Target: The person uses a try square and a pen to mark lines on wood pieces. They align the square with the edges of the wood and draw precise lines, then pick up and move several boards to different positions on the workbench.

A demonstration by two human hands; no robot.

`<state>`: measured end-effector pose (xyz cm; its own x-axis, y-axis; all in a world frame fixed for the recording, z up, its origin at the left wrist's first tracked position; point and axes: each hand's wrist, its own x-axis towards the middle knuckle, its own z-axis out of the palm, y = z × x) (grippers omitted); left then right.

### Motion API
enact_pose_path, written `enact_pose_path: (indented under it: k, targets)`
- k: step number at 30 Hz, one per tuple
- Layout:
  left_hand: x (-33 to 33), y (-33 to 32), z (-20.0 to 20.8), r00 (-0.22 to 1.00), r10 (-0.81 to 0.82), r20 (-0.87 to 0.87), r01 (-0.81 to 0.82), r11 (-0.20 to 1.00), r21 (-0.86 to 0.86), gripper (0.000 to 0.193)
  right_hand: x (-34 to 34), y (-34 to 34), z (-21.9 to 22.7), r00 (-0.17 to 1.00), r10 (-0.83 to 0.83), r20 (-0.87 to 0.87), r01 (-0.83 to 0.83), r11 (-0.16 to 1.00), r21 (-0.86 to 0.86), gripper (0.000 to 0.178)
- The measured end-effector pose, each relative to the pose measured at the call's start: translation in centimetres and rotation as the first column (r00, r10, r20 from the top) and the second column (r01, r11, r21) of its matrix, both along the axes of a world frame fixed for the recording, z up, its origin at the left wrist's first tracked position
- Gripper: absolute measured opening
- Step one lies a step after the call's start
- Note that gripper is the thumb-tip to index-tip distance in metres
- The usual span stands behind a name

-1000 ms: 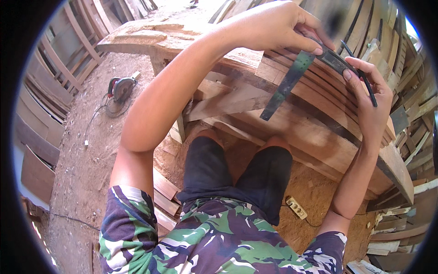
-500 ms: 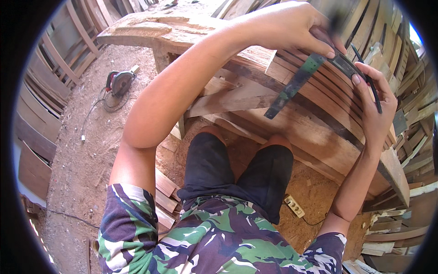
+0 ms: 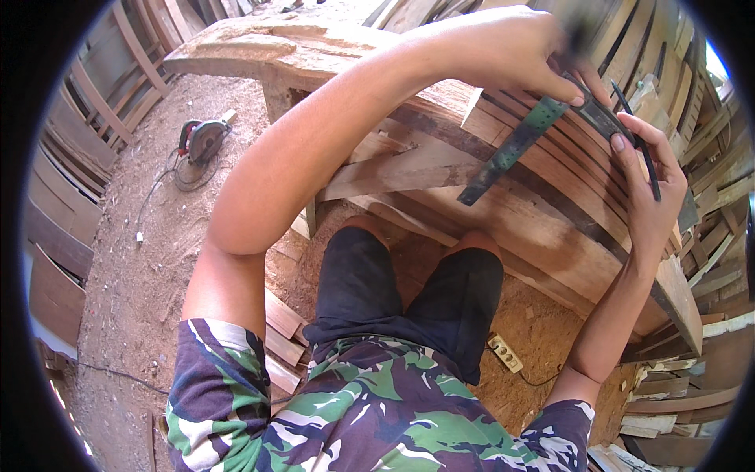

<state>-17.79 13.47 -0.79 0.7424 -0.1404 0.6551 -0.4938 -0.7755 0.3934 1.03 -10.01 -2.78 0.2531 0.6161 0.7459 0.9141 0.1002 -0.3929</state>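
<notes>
At the upper right I hold a try square (image 3: 511, 151) with a worn, dark green and black blade slanting down to the left. My left hand (image 3: 535, 59) is closed on its dark stock near the corner, the thumb pressed on the face. Closed on the other end of that stock is my right hand (image 3: 653, 169), thumb in front. A thin black pencil (image 3: 650, 161) also passes between the right hand's fingers. Beneath the square lie several narrow wooden strips (image 3: 566, 175) on the bench. A dark blur hides part of the area beyond my left fingers.
The heavy wooden bench (image 3: 236, 59) runs from upper left to lower right before my knees. A circular saw (image 3: 206, 143) with its cord rests on the sawdust floor at left. A power strip (image 3: 505, 352) lies by my right leg. Stacked boards (image 3: 67, 208) line the sides.
Both hands and the square have shifted very slightly right and down. The grip on the square and pencil looks the same.
</notes>
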Motion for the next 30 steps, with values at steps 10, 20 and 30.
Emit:
enact_pose_path:
  k: [10, 20, 30]
  targets:
    - [-1.7, -1.5, 2.0, 0.983, 0.095, -0.157, -0.100, 0.995, -0.025, 0.035, -6.0, -0.5, -8.0, 0.881, -0.149, 0.448, -0.062, 0.904, 0.422, 0.027]
    - [0.9, -0.6, 1.1, 0.986, 0.098, -0.132, -0.106, 0.993, -0.050, 0.034, -9.1, 4.6, -10.7, 0.825, -0.099, 0.557, -0.013, 0.981, 0.193, 0.033]
    - [1.2, 0.6, 0.8, 1.000, -0.028, -0.013, 0.028, 0.999, 0.025, 0.036, -9.4, 5.5, -10.2, 0.797, -0.234, 0.556, 0.131, 0.967, 0.219, 0.024]
